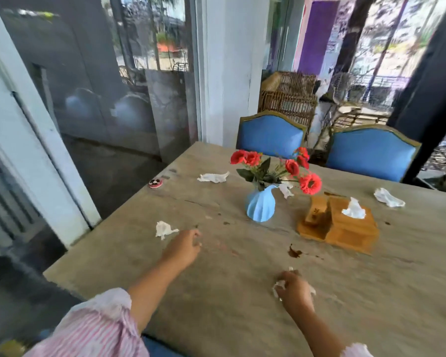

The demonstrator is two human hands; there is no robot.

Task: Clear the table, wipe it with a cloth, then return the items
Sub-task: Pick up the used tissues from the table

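So the right hand [295, 292] is bunched round a crumpled tissue [277, 288] on the near bench [216, 305]. The left hand [183, 249] is loosely curled, holding nothing, just right of a second tissue [164, 229].

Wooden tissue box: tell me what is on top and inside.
A white tissue sticks up from the top of the wooden tissue box. Its inside is covered by the wooden walls.

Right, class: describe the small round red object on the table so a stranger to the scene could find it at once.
Start at the pale table, at the blue vase of red flowers near its middle. Go left past a crumpled white tissue to the table's left edge. There lies the round red object: a flat disc, unlike the white tissues nearby.
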